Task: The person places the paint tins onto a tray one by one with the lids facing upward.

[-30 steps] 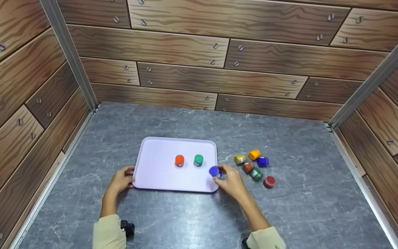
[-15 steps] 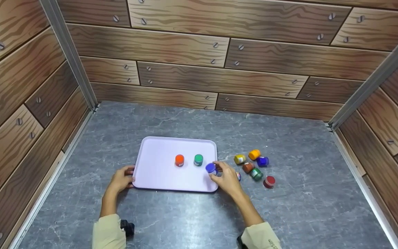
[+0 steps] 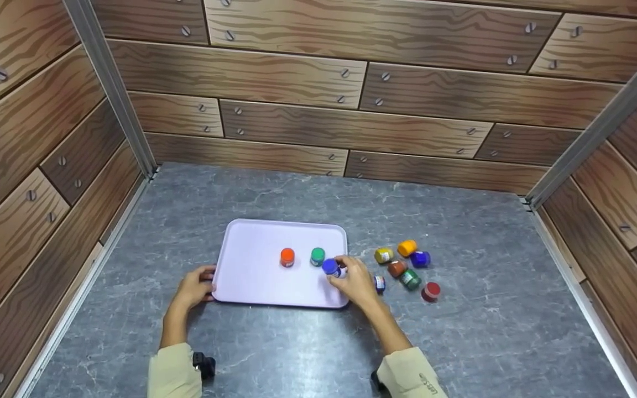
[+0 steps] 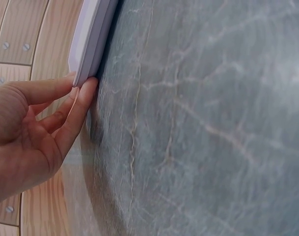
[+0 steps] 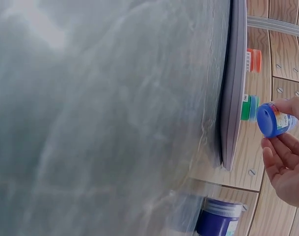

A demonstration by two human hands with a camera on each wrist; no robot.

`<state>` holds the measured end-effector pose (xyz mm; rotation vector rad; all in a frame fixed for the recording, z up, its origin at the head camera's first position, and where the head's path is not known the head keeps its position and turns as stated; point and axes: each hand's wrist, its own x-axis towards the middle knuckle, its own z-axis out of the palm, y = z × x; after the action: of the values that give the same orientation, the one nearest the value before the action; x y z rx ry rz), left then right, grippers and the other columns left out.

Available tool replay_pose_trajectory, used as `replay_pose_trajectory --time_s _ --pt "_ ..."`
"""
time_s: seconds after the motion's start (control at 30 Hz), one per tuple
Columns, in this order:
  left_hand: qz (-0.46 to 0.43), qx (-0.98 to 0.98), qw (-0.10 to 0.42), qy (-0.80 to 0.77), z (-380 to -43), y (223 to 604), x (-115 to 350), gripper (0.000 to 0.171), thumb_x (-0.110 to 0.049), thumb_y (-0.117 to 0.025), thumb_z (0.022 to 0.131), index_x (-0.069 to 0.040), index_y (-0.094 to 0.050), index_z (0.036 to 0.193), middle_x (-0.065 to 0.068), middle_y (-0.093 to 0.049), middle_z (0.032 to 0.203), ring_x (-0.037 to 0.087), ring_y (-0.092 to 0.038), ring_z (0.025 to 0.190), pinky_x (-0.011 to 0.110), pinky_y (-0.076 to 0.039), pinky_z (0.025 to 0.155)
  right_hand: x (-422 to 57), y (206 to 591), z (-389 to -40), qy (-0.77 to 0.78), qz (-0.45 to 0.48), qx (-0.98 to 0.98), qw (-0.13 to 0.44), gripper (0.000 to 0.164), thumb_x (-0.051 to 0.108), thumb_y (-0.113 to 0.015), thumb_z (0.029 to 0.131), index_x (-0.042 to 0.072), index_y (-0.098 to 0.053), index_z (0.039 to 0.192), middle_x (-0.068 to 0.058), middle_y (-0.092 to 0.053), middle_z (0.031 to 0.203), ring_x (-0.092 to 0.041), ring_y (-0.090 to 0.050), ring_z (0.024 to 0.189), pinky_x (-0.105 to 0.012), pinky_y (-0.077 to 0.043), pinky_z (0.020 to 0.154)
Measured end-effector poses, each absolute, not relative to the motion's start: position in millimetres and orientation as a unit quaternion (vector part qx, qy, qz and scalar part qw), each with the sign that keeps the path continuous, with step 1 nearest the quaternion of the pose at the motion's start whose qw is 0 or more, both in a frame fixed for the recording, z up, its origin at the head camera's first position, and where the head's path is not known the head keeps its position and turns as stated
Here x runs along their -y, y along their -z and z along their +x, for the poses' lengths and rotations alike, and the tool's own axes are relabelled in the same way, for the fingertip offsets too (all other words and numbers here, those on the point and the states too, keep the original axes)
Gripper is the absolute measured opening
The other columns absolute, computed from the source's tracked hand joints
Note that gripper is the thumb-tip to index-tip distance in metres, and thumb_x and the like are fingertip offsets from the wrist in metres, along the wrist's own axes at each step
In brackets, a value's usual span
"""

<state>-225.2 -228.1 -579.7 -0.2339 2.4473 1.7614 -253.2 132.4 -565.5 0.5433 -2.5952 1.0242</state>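
My right hand pinches a small blue paint jar between thumb and fingers, over the right part of the lilac tray. In the right wrist view this blue jar is held tilted, its label partly covered by the thumb. On the tray stand an orange-red paint jar and a green paint jar, the green one close beside the held jar. My left hand grips the tray's left edge; the left wrist view has thumb and fingers at the tray corner.
Right of the tray lie several more jars: yellow, orange, blue, brown, dark green and dark red. A dark jar sits just behind the right hand. Wood-patterned walls enclose the grey marbled table.
My right hand has carried the blue jar leftward from the tray's right edge to near the green jar, uncovering the dark jar behind it. The left hand and tray have stayed put.
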Motion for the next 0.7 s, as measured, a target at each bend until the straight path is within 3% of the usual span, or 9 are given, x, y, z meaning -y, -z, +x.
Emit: replay_pose_trajectory --time_s 0.43,0.7 --pt "-0.079 -0.805 0.056 -0.586 -226 582 229 0.046 0.018 -0.049 0.074 0.014 -0.047 0.120 0.025 -0.055 0.102 0.025 -0.057 0.078 0.031 -0.054 0.055 -127 571 -263 -0.388 0.175 0.902 0.068 0.033 0.005 -0.076 0.066 -0.001 -0.059 0.093 -0.010 -0.061 0.085 -0.023 -0.058 0.078 -0.036 -0.050 0.071" --pt "-0.067 -0.810 0.053 -0.580 -228 584 230 0.046 0.018 -0.051 0.073 0.015 -0.046 0.119 0.028 -0.054 0.101 0.028 -0.059 0.079 0.033 -0.054 0.056 -127 575 -265 -0.387 0.182 0.903 0.050 0.029 0.004 -0.077 0.067 -0.002 -0.059 0.089 -0.010 -0.061 0.085 -0.024 -0.059 0.078 -0.035 -0.051 0.070"
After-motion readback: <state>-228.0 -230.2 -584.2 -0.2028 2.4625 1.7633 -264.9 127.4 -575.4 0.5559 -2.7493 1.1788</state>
